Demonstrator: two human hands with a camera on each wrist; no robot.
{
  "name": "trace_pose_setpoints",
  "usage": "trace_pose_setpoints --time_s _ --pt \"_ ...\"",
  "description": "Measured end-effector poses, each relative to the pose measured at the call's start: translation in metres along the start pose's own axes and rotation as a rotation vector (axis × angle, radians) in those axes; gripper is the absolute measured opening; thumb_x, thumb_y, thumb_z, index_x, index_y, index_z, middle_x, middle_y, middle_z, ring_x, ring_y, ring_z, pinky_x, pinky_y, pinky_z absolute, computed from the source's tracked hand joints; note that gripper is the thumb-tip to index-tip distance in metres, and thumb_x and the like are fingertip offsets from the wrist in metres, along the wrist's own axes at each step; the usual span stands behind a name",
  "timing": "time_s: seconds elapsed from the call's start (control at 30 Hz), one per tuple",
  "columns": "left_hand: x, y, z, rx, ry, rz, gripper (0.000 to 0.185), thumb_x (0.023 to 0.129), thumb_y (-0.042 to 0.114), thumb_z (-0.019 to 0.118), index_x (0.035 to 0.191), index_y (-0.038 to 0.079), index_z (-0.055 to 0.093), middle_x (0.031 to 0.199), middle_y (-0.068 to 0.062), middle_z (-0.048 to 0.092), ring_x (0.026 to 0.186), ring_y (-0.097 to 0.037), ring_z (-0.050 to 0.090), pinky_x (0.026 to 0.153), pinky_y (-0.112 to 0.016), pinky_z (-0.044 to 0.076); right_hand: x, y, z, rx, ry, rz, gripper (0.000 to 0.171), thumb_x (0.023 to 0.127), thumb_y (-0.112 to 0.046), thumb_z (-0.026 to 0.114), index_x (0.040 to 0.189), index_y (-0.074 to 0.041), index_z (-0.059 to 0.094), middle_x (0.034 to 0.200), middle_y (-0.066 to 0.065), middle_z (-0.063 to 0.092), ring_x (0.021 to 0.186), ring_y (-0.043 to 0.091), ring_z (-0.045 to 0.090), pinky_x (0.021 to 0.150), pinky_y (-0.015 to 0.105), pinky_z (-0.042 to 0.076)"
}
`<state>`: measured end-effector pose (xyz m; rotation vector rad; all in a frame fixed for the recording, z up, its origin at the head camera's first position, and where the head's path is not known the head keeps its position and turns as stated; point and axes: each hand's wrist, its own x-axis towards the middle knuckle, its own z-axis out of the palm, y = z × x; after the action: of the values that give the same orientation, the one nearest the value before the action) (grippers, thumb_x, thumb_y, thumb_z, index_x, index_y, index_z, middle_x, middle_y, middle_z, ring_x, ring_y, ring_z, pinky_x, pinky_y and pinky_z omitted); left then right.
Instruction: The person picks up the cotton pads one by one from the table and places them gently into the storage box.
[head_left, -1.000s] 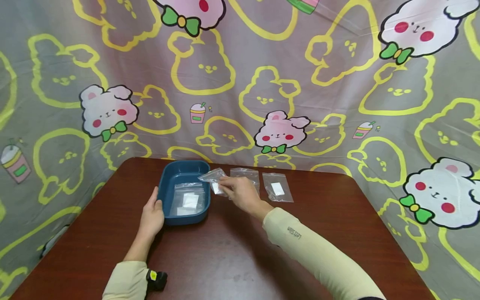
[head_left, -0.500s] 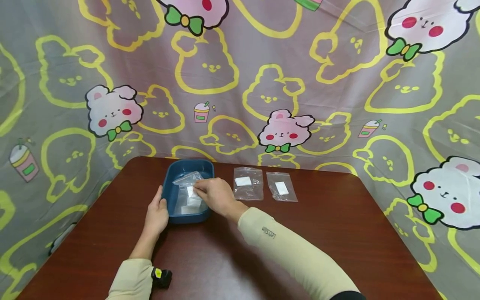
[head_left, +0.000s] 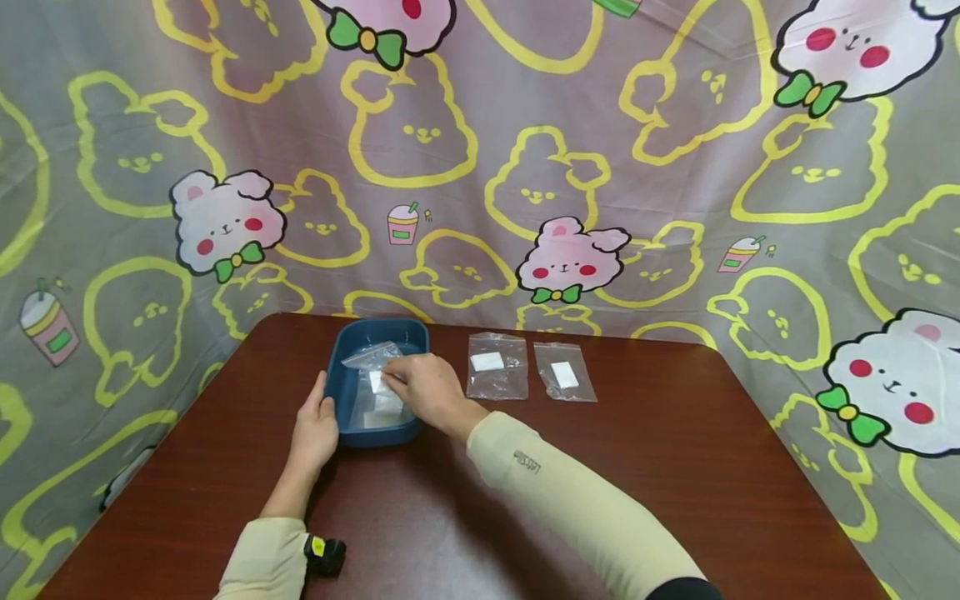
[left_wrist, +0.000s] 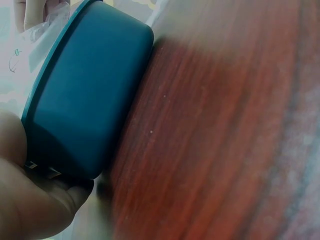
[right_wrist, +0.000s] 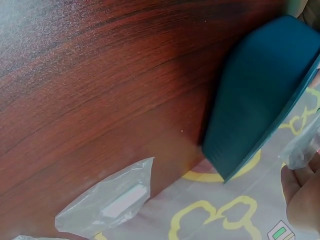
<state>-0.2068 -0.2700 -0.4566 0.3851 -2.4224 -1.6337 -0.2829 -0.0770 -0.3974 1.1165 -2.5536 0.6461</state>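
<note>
A blue plastic tray [head_left: 378, 437] sits on the left part of the table, with overlapping clear zip bags [head_left: 358, 417] inside, each showing a white piece. My left hand [head_left: 315, 429] grips the tray's left side, thumb at the rim; the left wrist view shows its curled fingers against the blue wall [left_wrist: 85, 95]. Over the tray, my right hand [head_left: 429, 390] pinches another zip bag [head_left: 366, 358] holding a white rectangular piece [head_left: 377, 382]. That held bag [right_wrist: 300, 150] appears beyond the tray's edge in the right wrist view. Part of it is hidden behind my fingers.
Two more zip bags lie flat right of the tray: one nearer [head_left: 498, 387] and one farther right [head_left: 576, 393], each with a white piece. The brown table [head_left: 637, 467] ends at a patterned curtain [head_left: 465, 200] behind and at both sides.
My right hand has carried the pinched zip bag leftward from beside the tray to over it, and shifts only slightly in the last half second. My left hand keeps its grip on the tray.
</note>
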Motion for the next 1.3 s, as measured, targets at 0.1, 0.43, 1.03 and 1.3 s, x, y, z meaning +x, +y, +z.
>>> trace_pose_setpoints --time_s 0.1,0.43,1.03,1.3 --pt "0.0 0.0 0.0 0.005 0.002 -0.003 0.056 0.109 0.007 0.029 0.162 0.01 0.011 0.165 -0.017 0.012 0.151 -0.035 0.009 0.121 -0.05 0.009 0.0 -0.001 0.001 0.002 -0.005 0.001 0.015 0.098 -0.031 0.068 0.103 -0.026 0.08 0.097 -0.012 0.075 0.087 0.004 0.068 0.073 0.024 0.054" --pt "0.0 0.001 0.002 0.011 0.019 0.004 0.056 0.109 0.007 0.028 0.162 0.008 0.011 0.165 -0.018 0.013 0.151 -0.035 0.01 0.121 -0.05 0.01 0.0 -0.001 0.003 -0.043 -0.004 -0.035 0.021 0.099 -0.033 0.066 0.111 -0.023 0.079 0.116 -0.007 0.073 0.105 0.005 0.068 0.084 0.025 0.055" --pt "0.001 0.001 0.003 0.001 0.004 0.008 0.057 0.108 0.006 0.028 0.162 0.009 0.01 0.166 -0.016 0.012 0.151 -0.033 0.008 0.122 -0.048 0.009 -0.036 0.051 -0.011 0.059 -0.013 0.071 0.023 0.094 -0.024 0.073 0.115 -0.016 0.078 0.118 0.0 0.073 0.107 0.014 0.069 0.091 0.034 0.054" --pt "0.0 0.001 0.002 0.011 0.006 -0.004 0.056 0.109 0.008 0.028 0.162 0.01 0.01 0.166 -0.016 0.011 0.151 -0.035 0.008 0.121 -0.051 0.009 -0.07 0.102 -0.024 0.037 0.051 0.138 0.02 0.092 -0.02 0.076 0.11 -0.014 0.079 0.109 0.002 0.075 0.096 0.02 0.072 0.082 0.04 0.057"
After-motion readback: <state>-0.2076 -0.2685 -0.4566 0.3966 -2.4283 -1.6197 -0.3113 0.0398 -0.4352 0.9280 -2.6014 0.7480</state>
